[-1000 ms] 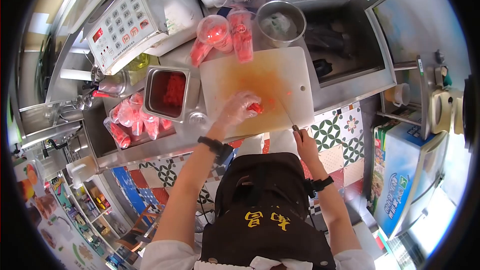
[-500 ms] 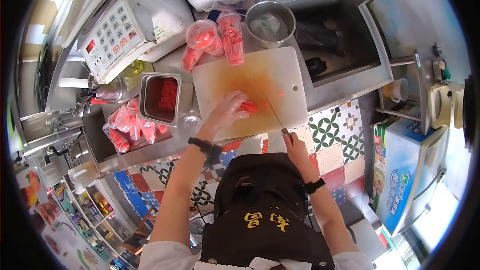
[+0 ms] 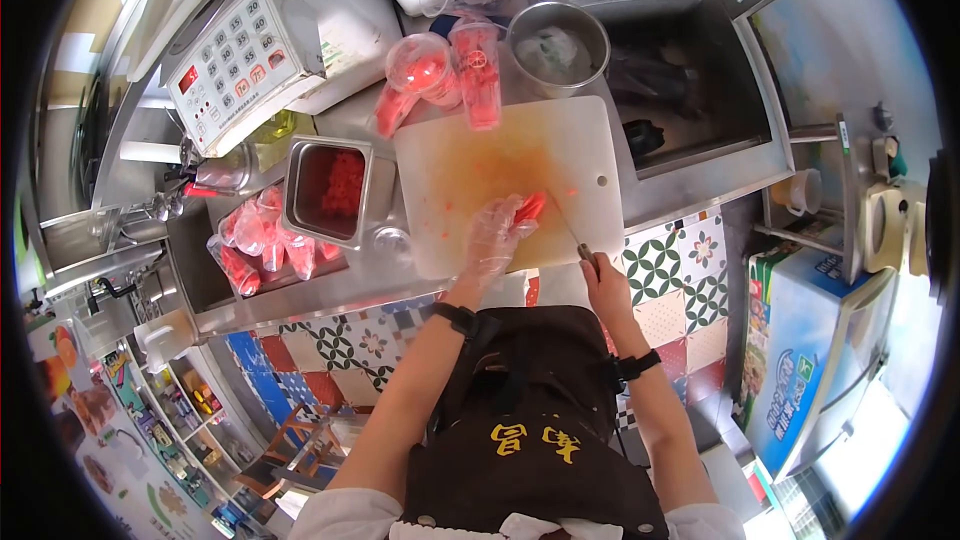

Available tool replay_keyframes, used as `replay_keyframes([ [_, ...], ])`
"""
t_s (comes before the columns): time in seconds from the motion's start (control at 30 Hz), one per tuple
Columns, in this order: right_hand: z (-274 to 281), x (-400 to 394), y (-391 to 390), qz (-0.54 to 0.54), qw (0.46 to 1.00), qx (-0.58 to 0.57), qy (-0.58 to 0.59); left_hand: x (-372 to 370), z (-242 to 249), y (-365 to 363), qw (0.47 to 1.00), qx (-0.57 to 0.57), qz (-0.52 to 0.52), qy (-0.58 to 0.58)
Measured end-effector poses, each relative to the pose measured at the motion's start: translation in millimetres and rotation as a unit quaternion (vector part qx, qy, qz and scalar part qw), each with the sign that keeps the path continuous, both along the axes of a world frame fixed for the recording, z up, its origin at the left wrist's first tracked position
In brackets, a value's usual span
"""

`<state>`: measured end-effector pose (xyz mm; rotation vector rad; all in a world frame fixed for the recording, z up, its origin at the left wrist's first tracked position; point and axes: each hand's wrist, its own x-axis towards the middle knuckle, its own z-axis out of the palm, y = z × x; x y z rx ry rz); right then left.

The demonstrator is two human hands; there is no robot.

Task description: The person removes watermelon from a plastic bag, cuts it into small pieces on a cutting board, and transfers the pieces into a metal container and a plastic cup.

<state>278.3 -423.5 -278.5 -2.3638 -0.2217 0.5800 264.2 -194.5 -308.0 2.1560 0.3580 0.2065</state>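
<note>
On the white cutting board [image 3: 440, 155], stained orange in the middle, my left hand [image 3: 492, 238] wears a clear plastic glove. Its fingers are closed around a piece of red fruit [image 3: 531, 207]. My right hand [image 3: 606, 288], at the board's near right edge, grips a knife [image 3: 569, 221] by its handle. The thin blade points away from me across the board, just right of the fruit. Small red bits lie scattered around.
A steel container [image 3: 372, 202] of red fruit pieces stands left of the board. Beyond it are plastic cups [image 3: 480, 75] of red fruit and a steel pot [image 3: 560, 45]. Bagged fruit [image 3: 265, 230] fills the left sink; another sink [image 3: 690, 130] lies right.
My left hand has shifted right across the board with the red fruit. The knife in my right hand has drawn slightly nearer me and to the right, its blade at a different angle.
</note>
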Motion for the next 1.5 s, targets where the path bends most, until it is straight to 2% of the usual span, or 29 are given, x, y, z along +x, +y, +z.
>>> replay_keyframes([
  [0.13,-15.7,1.9,-12.8,0.052,0.996,-0.063,0.039,3.1,-1.2,-2.5,0.999,0.020,0.019,-0.024],
  [0.2,-13.2,-2.4,-17.0,0.041,0.997,-0.051,0.029,5.2,3.5,-1.1,0.999,0.034,0.013,-0.024],
  [0.3,-8.9,-11.8,-16.2,0.018,0.999,-0.023,0.025,3.3,14.5,-0.1,0.995,-0.098,0.027,0.021],
  [0.4,-6.9,-7.5,-11.1,0.028,0.997,-0.054,0.042,3.7,-2.0,-0.1,0.999,-0.035,0.015,-0.025],
  [0.6,11.7,-6.5,1.7,0.038,0.990,-0.110,0.083,-1.4,-17.6,-3.4,0.987,-0.155,0.036,-0.029],
  [0.7,15.9,-6.3,7.4,0.040,0.992,-0.086,0.079,-1.7,-8.3,-0.4,0.997,-0.071,0.018,-0.007],
  [0.8,3.6,-11.1,7.2,0.043,0.992,-0.087,0.078,-1.0,0.2,0.5,0.998,-0.061,0.015,0.029],
  [0.9,-1.7,-16.2,6.9,0.039,0.996,-0.063,0.040,-2.6,6.1,0.5,0.987,-0.148,0.031,0.051],
  [1.0,-6.5,-20.5,9.9,0.043,0.996,-0.067,0.030,-8.9,1.6,2.6,0.989,-0.143,0.009,0.031],
  [1.1,-4.2,-20.3,11.8,0.048,0.997,-0.061,0.028,-12.5,2.8,3.6,0.950,-0.306,0.040,0.047],
  [1.2,-6.8,-24.7,15.0,0.053,0.995,-0.073,0.039,-21.1,-2.8,7.1,0.945,-0.314,0.058,0.063],
  [1.3,-4.0,-22.2,16.5,0.055,0.996,-0.063,0.022,-18.2,11.7,4.1,0.893,-0.420,0.115,0.112],
  [1.43,0.8,-22.7,23.4,0.060,0.991,-0.093,0.076,-29.7,2.1,6.5,0.919,-0.364,0.100,0.114],
  [1.5,-4.4,-25.5,23.7,0.057,0.995,-0.074,0.044,-28.0,-2.1,6.9,0.921,-0.358,0.105,0.114],
])
